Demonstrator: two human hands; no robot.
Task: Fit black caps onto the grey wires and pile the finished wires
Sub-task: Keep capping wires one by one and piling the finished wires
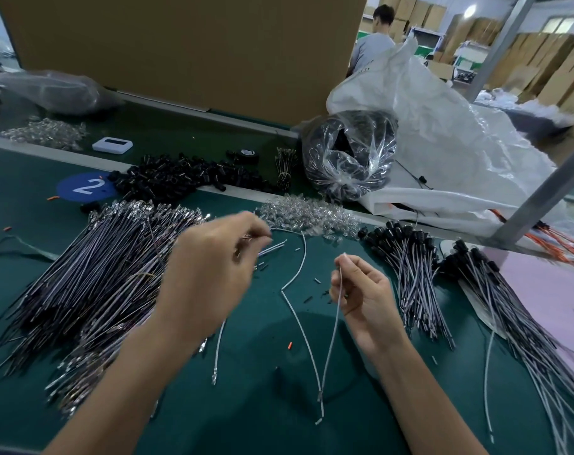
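Note:
My right hand [364, 297] pinches a grey wire [332, 330] near its top end; the wire hangs down to the green table. My left hand [210, 267] is raised over the table and pinches the end of another grey wire [295, 274] that curves down across the mat. A big heap of uncapped grey wires [92, 284] lies at the left. Loose black caps [180, 177] are piled at the back. Capped wires [413, 277] lie in a pile to the right, with a second pile [508, 307] further right.
Clear plastic pieces [308, 215] lie behind my hands. A bag of black parts [351, 156] and a white sack [459, 142] stand at the back right, under a metal frame bar [541, 195]. A cardboard wall [180, 47] closes the back. A person stands beyond it.

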